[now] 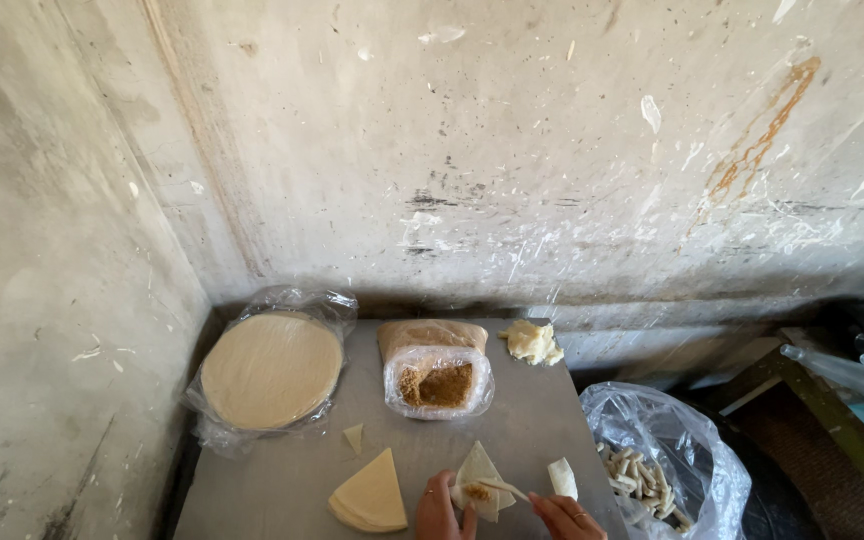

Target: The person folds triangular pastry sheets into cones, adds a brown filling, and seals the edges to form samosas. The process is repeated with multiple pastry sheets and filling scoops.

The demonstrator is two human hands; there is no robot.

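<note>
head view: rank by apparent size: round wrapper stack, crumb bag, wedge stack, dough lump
1. Round wrapper stack
2. Crumb bag
3. Wedge stack, though it lies nearer the camera, so its rank is unsure
4. Dough lump, farthest back

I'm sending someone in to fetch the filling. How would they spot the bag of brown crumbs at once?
Start at the grey tabletop set in the wall corner. At its back middle, right of the round stack of pale wrappers in plastic, stands the clear open plastic bag of brown crumbs. It is the only brown, grainy thing there.
</note>
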